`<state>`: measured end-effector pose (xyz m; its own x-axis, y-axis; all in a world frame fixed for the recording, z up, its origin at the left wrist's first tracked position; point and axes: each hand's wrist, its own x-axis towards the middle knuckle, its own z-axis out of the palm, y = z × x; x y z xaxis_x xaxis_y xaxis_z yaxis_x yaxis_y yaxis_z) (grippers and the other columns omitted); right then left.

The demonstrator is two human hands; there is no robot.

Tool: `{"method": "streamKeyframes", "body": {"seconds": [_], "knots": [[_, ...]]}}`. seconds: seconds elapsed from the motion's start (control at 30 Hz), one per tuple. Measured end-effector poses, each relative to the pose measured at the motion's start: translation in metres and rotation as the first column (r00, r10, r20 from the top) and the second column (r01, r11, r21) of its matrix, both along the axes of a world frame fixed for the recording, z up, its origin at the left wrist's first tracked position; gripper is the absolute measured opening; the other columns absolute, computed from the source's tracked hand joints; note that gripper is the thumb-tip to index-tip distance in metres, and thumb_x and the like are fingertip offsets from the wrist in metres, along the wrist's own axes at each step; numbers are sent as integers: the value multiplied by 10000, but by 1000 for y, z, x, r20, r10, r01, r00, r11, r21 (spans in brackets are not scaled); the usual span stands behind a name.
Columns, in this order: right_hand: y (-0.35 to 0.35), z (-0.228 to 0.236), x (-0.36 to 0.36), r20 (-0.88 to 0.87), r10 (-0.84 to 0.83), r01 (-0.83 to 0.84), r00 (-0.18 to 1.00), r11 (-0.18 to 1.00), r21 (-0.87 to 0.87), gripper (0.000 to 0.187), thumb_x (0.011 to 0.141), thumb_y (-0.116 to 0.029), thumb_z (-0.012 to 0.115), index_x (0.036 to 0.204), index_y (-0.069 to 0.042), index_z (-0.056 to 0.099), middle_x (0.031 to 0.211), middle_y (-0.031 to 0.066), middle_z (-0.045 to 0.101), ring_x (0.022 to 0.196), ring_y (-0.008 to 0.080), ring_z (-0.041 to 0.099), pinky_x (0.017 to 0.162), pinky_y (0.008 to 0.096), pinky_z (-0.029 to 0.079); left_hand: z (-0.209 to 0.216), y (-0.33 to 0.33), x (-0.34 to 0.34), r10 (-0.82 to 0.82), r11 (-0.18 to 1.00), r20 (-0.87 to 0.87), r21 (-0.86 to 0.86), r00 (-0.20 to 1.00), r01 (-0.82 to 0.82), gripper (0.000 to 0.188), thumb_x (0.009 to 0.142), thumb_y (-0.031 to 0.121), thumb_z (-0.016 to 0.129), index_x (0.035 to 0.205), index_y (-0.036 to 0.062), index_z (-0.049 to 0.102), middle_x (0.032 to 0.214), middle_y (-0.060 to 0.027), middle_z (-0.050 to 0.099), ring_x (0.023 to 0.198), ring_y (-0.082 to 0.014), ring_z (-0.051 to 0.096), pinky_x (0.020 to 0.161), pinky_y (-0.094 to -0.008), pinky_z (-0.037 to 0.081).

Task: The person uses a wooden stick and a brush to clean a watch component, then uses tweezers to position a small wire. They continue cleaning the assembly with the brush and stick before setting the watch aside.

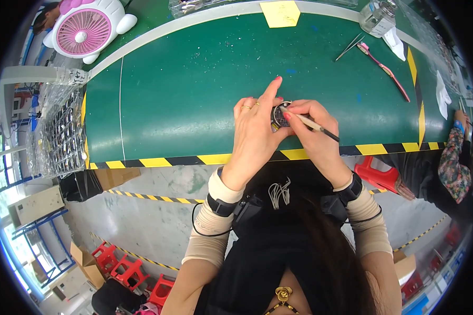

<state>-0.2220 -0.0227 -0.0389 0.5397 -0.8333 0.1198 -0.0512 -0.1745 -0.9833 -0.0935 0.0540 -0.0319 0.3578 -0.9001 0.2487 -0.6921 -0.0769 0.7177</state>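
Partly hidden by hands (254, 125): round piece (280, 118), details unclear.

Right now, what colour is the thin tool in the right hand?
Thin tool: beige with a black rear end; head view.

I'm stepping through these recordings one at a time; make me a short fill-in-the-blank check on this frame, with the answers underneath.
1. The left hand holds the small round part, while the slim tool is in the ____ hand.
2. The note at the far edge of the green tabletop is coloured ____.
3. The near edge carries tape striped yellow and ____.

Missing words: right; yellow; black.
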Motion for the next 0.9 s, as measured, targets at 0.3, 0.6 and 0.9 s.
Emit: {"method": "streamKeyframes", "body": {"seconds": [0.3, 0.6, 0.9], "knots": [[-2, 2, 0, -72, 58, -62, 996, 996, -60, 61, 876, 2, 682, 924, 15, 646, 1019, 107, 675, 919, 142, 636, 791, 257, 519, -1, 0, 0, 2, 1000, 19, -10, 1000, -2, 902, 638, 35, 809, 1452, 109, 425, 1048, -48, 684, 862, -213, 530, 1005, -384, 361], [0, 0, -1, -29, 36, -37, 999, 999, -31, 62, 882, 0, 679, 934, 19, 649, 1017, 98, 673, 924, 136, 632, 797, 253, 515, -1, 0, -1, 6, 1000, 13, -11, 1000, -6, 894, 637, 30, 815, 1443, 108, 437, 1044, -45, 686, 850, -206, 524, 999, -380, 363], [-1, 0, -3, -38, 91, -90, 995, 996, 20, 62, 891, 1, 668, 942, 26, 642, 1037, 98, 675, 916, 135, 632, 802, 254, 517, -3, 0, -1, 4, 999, 20, -37, 1000, -3, 890, 635, 35, 818, 1439, 113, 445, 1044, -44, 686, 835, -204, 526, 994, -378, 367]]}}
